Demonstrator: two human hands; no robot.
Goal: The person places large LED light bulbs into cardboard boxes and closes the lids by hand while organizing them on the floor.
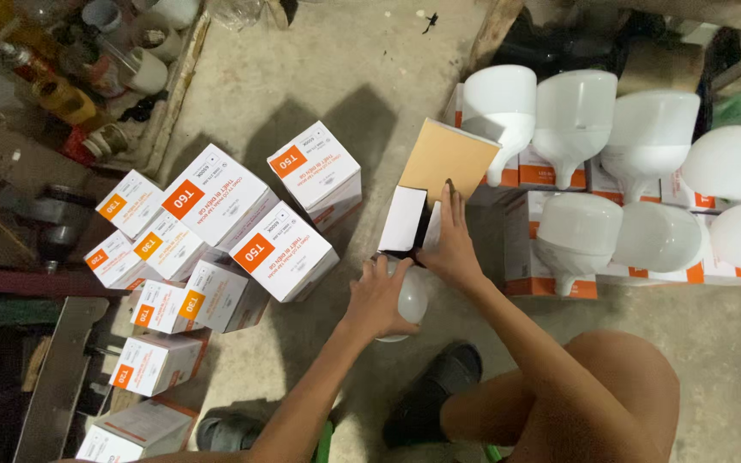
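Bulb: a white LED bulb [411,300] lay low in the middle of the view, its round dome toward the person, its neck pointing at the mouth of the box.
Open box: a small white carton [406,221] sat just above the bulb on the concrete floor [302,69], its brown inner flap [448,159] folded up and back.
Left hand: the left hand [376,300] was cupped around the bulb's dome, fingers closed on it from the left side.
Right hand: the right hand [452,244] pressed flat against the right side of the carton, fingers stretched along its wall and steadying it; it clasped nothing else.
Step in hand: by my reading, the bulb was at the box mouth, part in and part out; whether it was going in or coming out could not be told.
Next move calls for: in my judgement, keeping the carton braced while the bulb slid straight along its axis, so the glassy dome did not catch the side flaps.
Closed boxes: a heap of white and orange cartons [216,249] lay to the left, well apart from the hands.
Loose bulbs: large white bulbs [611,171] stood in rows on more cartons to the right, near the open box.
Clutter: jars and cups [122,60] crowded the upper left corner.
Footwear: a dark sandal [430,394] sat below the bulb.
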